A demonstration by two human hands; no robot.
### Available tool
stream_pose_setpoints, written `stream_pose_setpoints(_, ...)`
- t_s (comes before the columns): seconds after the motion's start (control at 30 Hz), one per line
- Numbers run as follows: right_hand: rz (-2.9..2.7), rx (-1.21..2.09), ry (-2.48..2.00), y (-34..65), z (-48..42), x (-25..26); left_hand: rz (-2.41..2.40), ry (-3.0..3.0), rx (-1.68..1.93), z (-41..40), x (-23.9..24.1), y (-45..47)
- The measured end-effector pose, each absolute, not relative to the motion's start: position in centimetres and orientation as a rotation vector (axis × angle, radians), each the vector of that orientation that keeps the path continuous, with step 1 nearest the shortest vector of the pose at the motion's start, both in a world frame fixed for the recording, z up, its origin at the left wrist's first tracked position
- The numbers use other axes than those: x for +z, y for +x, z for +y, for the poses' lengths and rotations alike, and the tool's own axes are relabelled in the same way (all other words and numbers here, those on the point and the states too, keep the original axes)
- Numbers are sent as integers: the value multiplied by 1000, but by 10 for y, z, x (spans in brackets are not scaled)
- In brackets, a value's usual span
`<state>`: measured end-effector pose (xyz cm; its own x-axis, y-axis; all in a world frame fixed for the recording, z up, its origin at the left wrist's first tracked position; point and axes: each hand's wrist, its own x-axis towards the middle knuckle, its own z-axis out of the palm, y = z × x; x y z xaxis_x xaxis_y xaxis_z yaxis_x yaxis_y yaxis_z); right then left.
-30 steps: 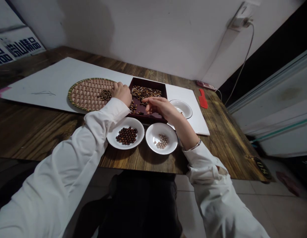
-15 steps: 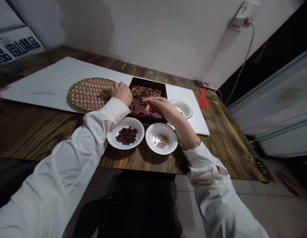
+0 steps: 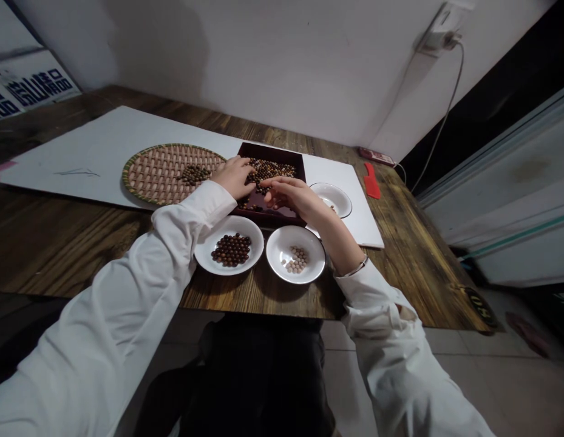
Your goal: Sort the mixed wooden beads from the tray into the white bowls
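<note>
My left hand (image 3: 235, 176) reaches over the left side of a dark red box (image 3: 275, 217), its fingers apart. Many mixed brown and pale beads (image 3: 275, 170) fill the box's far part. Over the box's right side is my right hand (image 3: 291, 195), fingers stretched out and apart, with nothing visible in them. Left of the box, a round woven tray (image 3: 154, 173) bears a cluster of greenish-brown beads (image 3: 195, 175). Nearer me, one white dish (image 3: 204, 258) holds dark brown beads (image 3: 231, 249), and another white dish (image 3: 279, 240) holds pale beads (image 3: 296, 259).
A third white dish (image 3: 343, 200) with a few beads stands right of the box, partly behind my right arm. A white board (image 3: 104, 136) lies beneath the tray and box. Farther right are a red comb-shaped piece (image 3: 371, 182) and a power strip (image 3: 376, 156) by the wall.
My left hand has moved right, from the edge of the woven tray to over the box, and its fingers have spread. My right hand has stayed nearly still.
</note>
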<state>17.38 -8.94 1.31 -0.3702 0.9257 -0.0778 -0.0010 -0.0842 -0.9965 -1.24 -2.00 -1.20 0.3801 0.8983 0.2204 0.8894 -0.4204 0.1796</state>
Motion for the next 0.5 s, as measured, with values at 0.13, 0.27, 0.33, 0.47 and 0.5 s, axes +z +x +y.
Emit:
stream_pose_setpoints(0.13, -1438, 1547, -1061, 174, -90, 12, 1621, 2639, 347, -17, -13, -13)
stream_pose_setpoints(0.27, -1446, 1551, -1047, 174, -88, 11, 1587, 2676, 317, -17, -11, -13)
stream_pose_setpoints(0.33, -1447, 1553, -1044, 174, -87, 11, 1570, 2683, 310, -17, -10, -13)
stream_pose_setpoints(0.47, -1437, 1482, -1096, 174, -88, 11, 1611, 2648, 259, -17, -9, -14)
stream_pose_setpoints(0.5, -1439, 1440, -1123, 174, -88, 11, 1624, 2637, 260, -17, -10, -14)
